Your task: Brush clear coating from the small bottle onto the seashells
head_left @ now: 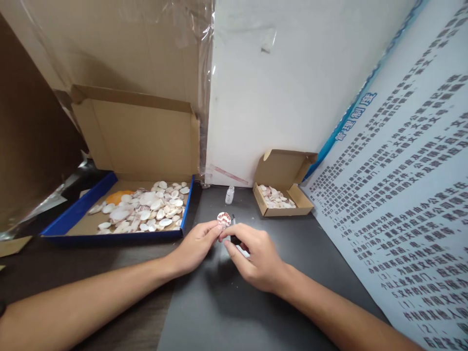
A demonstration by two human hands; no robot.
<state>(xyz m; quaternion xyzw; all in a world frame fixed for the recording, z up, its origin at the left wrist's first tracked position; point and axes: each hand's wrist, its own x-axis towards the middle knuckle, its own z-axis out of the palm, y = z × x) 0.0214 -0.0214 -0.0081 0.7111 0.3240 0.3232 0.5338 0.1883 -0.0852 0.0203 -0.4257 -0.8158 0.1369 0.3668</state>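
Between both sets of fingers sits one speckled seashell (224, 219), left hand (195, 247) and right hand (256, 258) pinching its edges so the face shows. Glue bottle (229, 194) just beyond, shell tray (109, 229) off left.

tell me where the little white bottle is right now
In the head view the small bottle stands upright on the dark table, centre frame, against the white wall, between the blue-edged box of shells and the small cardboard box.
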